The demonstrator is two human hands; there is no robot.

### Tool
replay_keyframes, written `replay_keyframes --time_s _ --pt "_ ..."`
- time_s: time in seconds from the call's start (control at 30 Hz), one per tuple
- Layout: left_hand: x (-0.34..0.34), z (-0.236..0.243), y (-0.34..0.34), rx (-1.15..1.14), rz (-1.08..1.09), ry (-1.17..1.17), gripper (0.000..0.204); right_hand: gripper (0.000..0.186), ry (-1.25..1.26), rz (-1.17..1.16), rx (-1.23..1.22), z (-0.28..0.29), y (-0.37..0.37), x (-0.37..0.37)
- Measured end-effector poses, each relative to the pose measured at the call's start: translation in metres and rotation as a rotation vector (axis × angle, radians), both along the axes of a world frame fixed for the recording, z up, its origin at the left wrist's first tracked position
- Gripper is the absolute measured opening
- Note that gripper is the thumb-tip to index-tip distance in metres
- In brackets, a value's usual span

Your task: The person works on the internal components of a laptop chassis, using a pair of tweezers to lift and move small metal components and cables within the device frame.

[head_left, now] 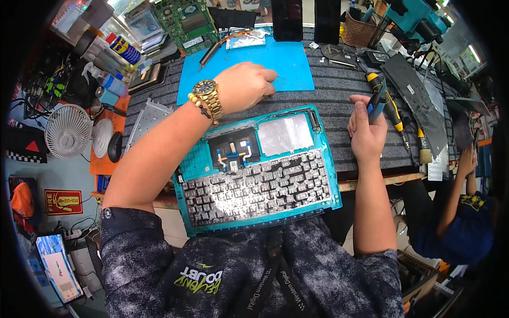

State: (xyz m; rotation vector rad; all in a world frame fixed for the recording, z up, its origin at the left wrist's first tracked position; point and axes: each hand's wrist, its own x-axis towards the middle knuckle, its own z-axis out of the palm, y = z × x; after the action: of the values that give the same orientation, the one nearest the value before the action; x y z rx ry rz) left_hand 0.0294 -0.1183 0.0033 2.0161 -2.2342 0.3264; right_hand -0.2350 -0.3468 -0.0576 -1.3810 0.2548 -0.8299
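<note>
A teal laptop top case [335,185] lies tilted in front of me, its inner side up. The bare metal back of its keyboard [254,188] and the touchpad area [233,148] show. My left hand [246,87], with a gold watch [207,93] and bead bracelet on its wrist, is closed over the near edge of a blue mat [291,66]. Its curled fingertips are hidden, and I cannot see what they hold. Right of the case, my right hand [368,130] is closed around a blue-and-black hand tool [377,103], raised off the bench.
A yellow-and-black screwdriver [392,108], a brush [424,151] and a long black panel [416,103] lie to the right. A soldering iron [211,54] rests on the mat. Left stand a fan [68,131] and bottles. Another person [461,228] sits at right.
</note>
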Motion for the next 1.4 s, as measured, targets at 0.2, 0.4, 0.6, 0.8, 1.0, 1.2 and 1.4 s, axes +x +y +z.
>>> replay_keyframes --time_s 0.2,0.4,0.6,0.8,1.0,1.2,1.4 --pt "0.001 -0.007 0.0 0.002 0.007 0.004 0.009 0.019 -0.001 -0.006 0.016 0.0 0.0 0.001" --pt "-0.001 -0.002 0.003 0.024 0.115 0.072 0.009 0.024 0.053 -0.019 -0.038 0.002 0.0 0.0" --pt "0.0 0.004 0.01 -0.011 0.092 0.09 0.01 0.026 0.087 -0.037 -0.061 0.003 0.0 0.001" --pt "-0.004 0.005 0.006 -0.004 0.024 -0.006 0.006 0.026 0.069 -0.037 -0.062 0.002 0.0 0.001" --pt "-0.005 0.018 -0.008 0.159 0.002 -0.133 0.002 0.02 0.011 -0.016 0.01 0.0 0.0 0.0" --pt "-0.003 0.021 -0.015 0.223 -0.066 -0.194 0.003 0.021 0.001 -0.004 0.03 0.001 0.001 0.0" --pt "0.002 0.015 -0.011 0.183 -0.082 -0.137 0.006 0.021 0.009 -0.009 0.019 0.001 0.0 0.0"
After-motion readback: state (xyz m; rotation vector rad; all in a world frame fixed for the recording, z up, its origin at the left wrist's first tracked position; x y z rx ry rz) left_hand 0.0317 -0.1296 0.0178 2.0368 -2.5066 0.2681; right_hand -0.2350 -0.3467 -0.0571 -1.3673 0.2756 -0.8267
